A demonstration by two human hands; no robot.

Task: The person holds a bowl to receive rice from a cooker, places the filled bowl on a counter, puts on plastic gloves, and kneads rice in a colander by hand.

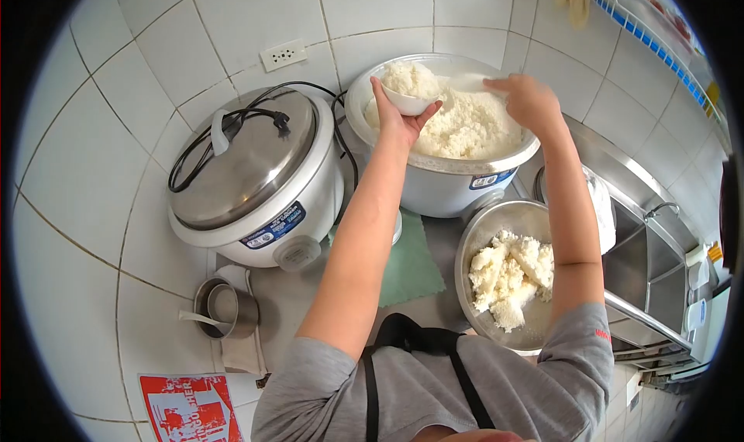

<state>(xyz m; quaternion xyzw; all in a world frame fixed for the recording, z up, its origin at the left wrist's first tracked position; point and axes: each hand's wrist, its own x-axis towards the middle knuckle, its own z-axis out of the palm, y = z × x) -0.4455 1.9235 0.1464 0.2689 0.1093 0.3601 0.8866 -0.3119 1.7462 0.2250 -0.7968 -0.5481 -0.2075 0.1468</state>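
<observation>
My left hand (404,118) cups a small white bowl (409,104) from below, with cooked rice (411,79) heaped above its rim. The bowl is over the left side of a large open rice cooker (449,165) full of white rice (469,128). Above the cooker's right side, my right hand (527,101) is closed, its index finger stretched toward the bowl. A pale, blurred shape (467,83) at that fingertip looks like a white rice paddle; its handle is hidden in the hand.
A lidded rice cooker (256,159) with a coiled black cord (232,113) stands left. A steel basin (467,306) holds clumped rice near my right arm. A green cloth (411,264) lies between. The steel sink (647,264) is right; a small pot (240,314) hangs or stands lower left.
</observation>
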